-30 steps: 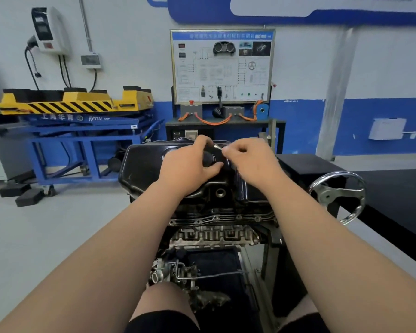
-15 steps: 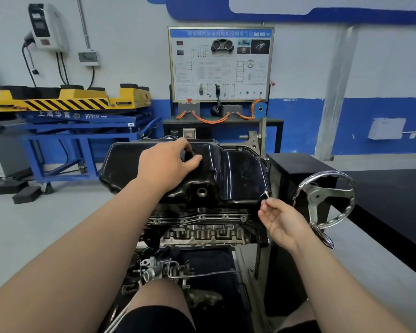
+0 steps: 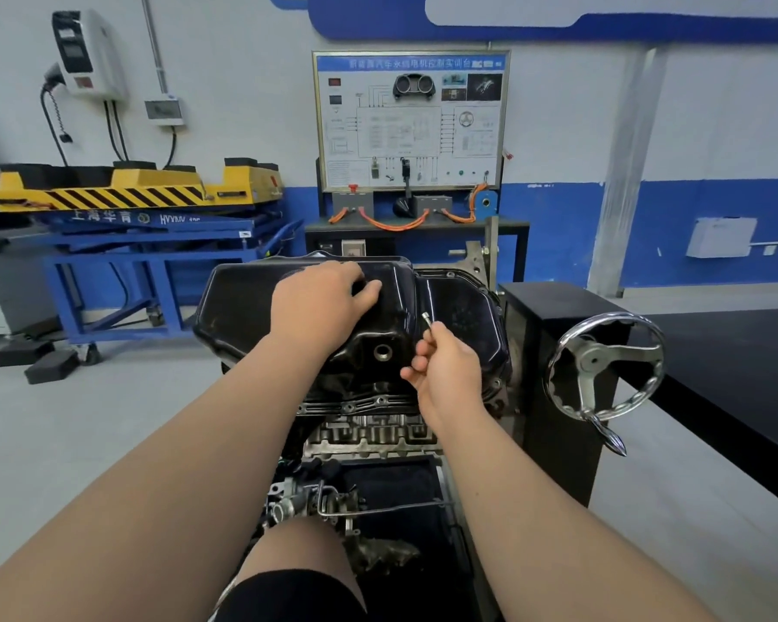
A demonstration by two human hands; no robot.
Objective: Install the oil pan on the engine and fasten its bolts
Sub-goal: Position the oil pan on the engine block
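Resting on the black oil pan (image 3: 243, 307), the left hand (image 3: 320, 303) bends its fingers over the pan's top, thumb out. Just right of it, the right hand (image 3: 445, 365) pinches a small silver bolt (image 3: 426, 319), tip up, before the pan. The pan sits on the engine (image 3: 369, 435) below both hands. A handwheel (image 3: 602, 365) stands further right.

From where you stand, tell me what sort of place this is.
Probably an automotive training workshop: an engine, oil pan on top; a wiring trainer board behind it; a blue lift table at left.
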